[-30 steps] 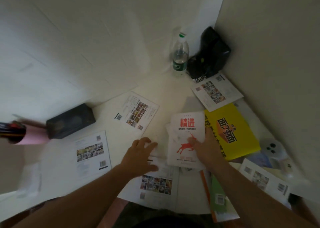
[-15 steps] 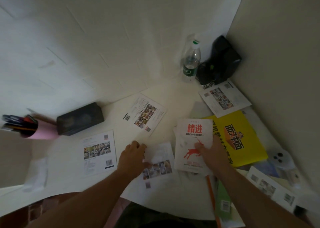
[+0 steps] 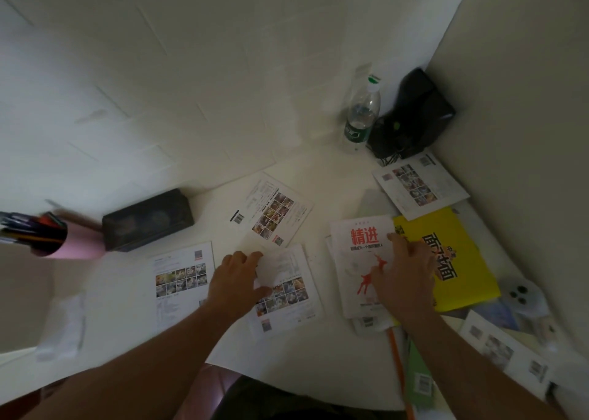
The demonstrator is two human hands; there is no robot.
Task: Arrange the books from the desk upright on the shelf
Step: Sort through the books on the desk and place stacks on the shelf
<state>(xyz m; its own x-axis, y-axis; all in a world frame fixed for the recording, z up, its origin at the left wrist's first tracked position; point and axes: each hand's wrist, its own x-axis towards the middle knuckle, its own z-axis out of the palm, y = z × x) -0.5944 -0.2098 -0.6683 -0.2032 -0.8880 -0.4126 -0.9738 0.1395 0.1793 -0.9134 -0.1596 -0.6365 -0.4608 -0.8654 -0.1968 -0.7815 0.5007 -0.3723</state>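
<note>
Books lie flat across the white desk. Left hand grips the near-left corner of a photo-backed booklet, fingers curled. Right hand lies spread on the red-titled white book; beyond its fingers, a yellow book.

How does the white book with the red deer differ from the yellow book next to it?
The white book carries red characters and a red deer; the yellow book carries large black characters. The white book looks narrower than the yellow book. The right hand rests on the white book, at the edge beside the yellow book. The white book lies atop other booklets; what is under the yellow book is unclear. Both lie flat, cover up, on the desk.
</note>
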